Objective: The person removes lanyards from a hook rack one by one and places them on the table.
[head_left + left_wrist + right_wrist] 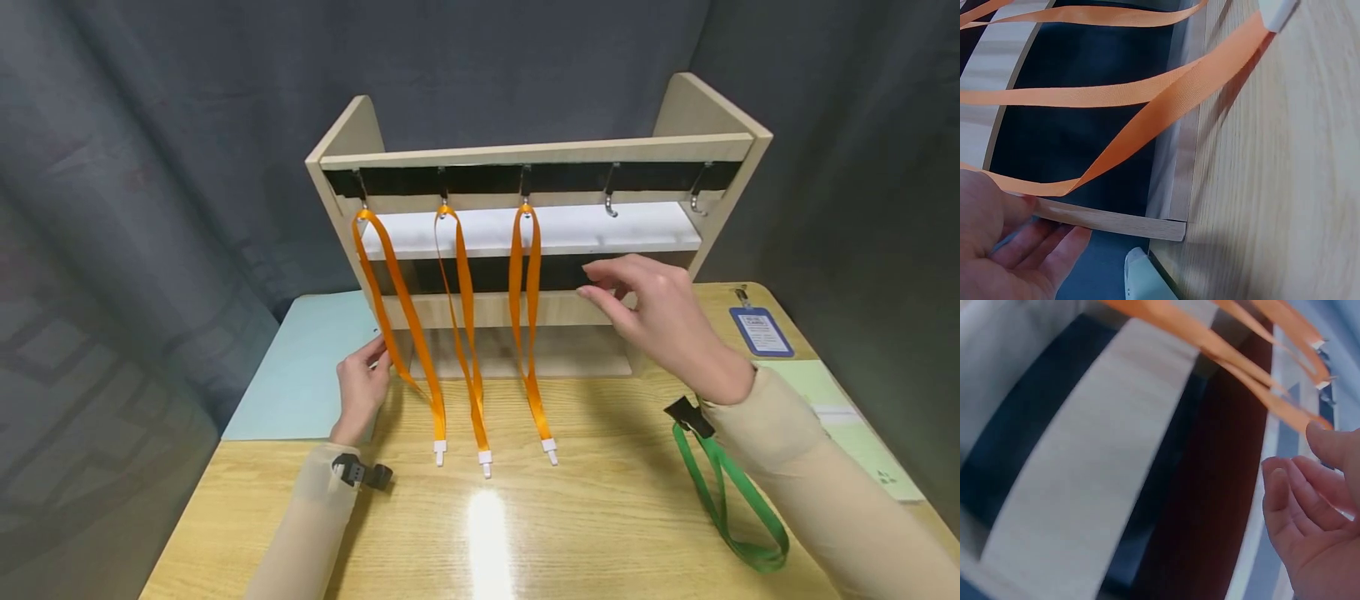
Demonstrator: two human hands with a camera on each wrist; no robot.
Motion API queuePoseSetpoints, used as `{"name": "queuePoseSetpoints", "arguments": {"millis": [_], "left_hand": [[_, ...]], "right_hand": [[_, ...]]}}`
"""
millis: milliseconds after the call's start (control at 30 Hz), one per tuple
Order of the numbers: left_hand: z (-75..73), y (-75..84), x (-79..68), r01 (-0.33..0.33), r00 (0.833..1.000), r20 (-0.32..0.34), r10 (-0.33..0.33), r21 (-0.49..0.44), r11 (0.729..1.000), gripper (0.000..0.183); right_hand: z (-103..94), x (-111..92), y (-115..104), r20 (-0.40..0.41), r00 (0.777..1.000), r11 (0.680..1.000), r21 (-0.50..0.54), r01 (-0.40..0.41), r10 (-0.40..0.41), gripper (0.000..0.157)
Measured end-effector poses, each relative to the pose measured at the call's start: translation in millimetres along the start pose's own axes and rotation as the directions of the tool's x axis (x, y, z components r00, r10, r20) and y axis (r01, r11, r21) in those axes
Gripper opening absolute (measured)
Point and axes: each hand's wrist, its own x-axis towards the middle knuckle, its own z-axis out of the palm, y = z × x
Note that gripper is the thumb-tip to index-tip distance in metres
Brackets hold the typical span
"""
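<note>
Three orange lanyards [529, 308] with white clips hang from hooks on a small wooden rack [540, 150]. My left hand [363, 385] is at the lower left of that rack. In the left wrist view its thumb and fingers grip the edge of the side panel [1110, 221], beside the leftmost lanyard [1141, 137]. My right hand [652, 304] is in front of the rack's lower right part, under the two bare hooks [611, 204]. Its fingers are bent loosely, with a gap between thumb and forefinger and nothing held.
A green lanyard [750, 542] with a black clip [688, 417] lies under the right forearm. Farther right are a blue-framed badge [762, 332] and a pale green sheet [862, 433]. A light blue sheet [300, 367] lies at the left. Dark curtains [525, 67] surround the table.
</note>
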Motion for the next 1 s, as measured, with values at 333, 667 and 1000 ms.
{"name": "queuePoseSetpoints", "arguments": {"millis": [333, 667, 1000], "left_hand": [[-0.4, -1.3, -1.7, -0.023, 0.999, -0.022, 0.023, 0.006, 1.0, 0.026], [2.2, -1.9, -2.4, -0.025, 0.999, -0.035, 0.026, 0.006, 1.0, 0.026], [2.8, -2.5, -2.3, -0.02, 0.999, -0.04, 0.02, -0.001, 1.0, 0.026]], "right_hand": [[11.6, 41.6, -25.9, -0.099, 0.995, 0.998, 0.06, 0.007, -0.001, 0.026], [20.4, 67.2, -30.6, -0.092, 0.994, 0.993, 0.108, -0.056, 0.067, 0.021], [22.9, 74.3, -32.1, -0.093, 0.989, 0.984, 0.147, -0.098, 0.113, 0.016]]}}
